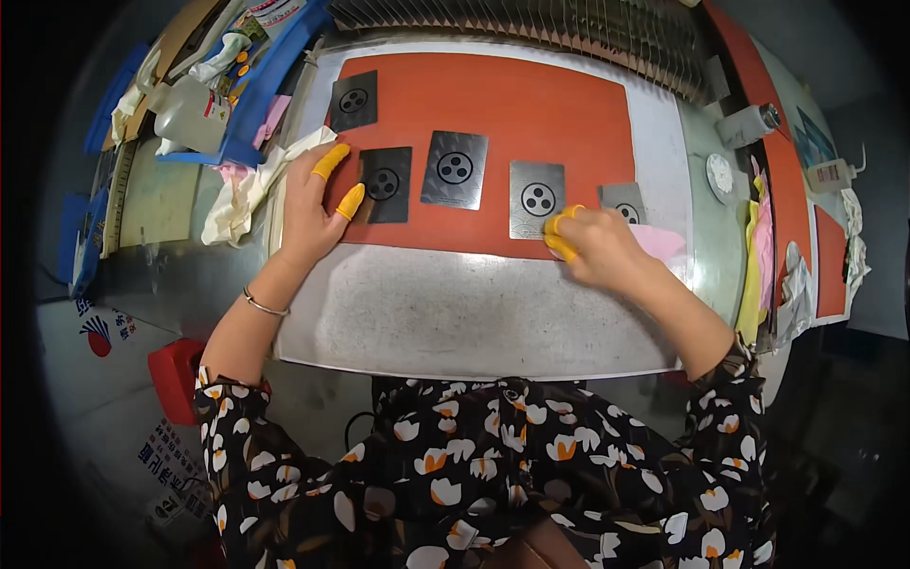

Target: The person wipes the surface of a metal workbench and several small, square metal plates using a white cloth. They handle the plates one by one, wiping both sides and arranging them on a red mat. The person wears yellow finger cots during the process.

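Note:
Several flat grey metal plates with a round black three-dot mark lie on an orange mat point(531, 104). My left hand point(308, 204), with yellow finger cots on thumb and index finger, rests at the mat's left edge, fingers apart. Its thumb is close to the left side of one dark plate point(396, 201). My right hand point(602, 248), also in yellow finger cots, is closed with its fingertips at the lower right corner of a lighter plate point(524, 182). A pink cloth point(659, 241) sticks out from under this hand and partly covers the rightmost plate point(616, 194).
A slotted rack point(531, 33) of upright sheets stands along the back. At the left are a blue tray point(251, 109), a white bottle point(190, 116) and crumpled cloth point(242, 204). To the right are a metal bottle point(744, 126) and a round white dish point(719, 177).

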A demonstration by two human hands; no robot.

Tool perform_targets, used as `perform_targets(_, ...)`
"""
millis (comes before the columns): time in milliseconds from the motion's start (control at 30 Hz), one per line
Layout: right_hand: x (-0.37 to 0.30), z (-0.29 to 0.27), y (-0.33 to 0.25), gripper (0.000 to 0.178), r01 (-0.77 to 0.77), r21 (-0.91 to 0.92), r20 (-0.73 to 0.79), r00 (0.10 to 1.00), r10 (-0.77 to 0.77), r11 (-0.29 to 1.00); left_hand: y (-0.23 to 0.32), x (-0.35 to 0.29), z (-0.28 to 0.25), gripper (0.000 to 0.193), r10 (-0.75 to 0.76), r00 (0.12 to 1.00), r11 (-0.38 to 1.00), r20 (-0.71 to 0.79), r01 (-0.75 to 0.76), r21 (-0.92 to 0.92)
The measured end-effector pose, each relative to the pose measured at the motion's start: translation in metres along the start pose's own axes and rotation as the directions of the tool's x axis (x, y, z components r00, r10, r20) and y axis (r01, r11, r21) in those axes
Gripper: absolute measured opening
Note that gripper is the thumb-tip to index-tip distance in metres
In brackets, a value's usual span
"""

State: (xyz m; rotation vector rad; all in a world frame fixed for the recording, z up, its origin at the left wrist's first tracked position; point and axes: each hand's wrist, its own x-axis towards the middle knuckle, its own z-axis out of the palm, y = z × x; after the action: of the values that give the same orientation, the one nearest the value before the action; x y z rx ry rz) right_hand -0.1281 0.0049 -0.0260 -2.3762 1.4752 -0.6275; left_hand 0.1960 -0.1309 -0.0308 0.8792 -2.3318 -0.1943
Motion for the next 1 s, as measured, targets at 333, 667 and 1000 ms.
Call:
perform_targets(333, -0.037, -0.058, -0.013, 0.012, -0.370, 0.167, 0.004, 0.927, 0.375, 0.914, -0.001, -0.002, 0.005, 0.043, -0.007, 0.999, 1.000, -0.053, 0.008, 0.004)
perform_targets(667, 0.010, 0.004, -0.006, 0.018, -0.105, 0.034, -0.082, 0.991, 0.107, 0.994, 0.000, 0.002, 0.004, 0.043, -0.004, 1.000, 1.000, -0.024, 0.004, 0.016)
perform_targets(1000, 0.033, 0.007, -0.014, 0.013, -0.144, -0.007, -0.055, 0.988, 0.143, 0.990, 0.000, -0.001, 0.004, 0.041, 0.007, 0.999, 1.000, -0.038, -0.007, -0.008)
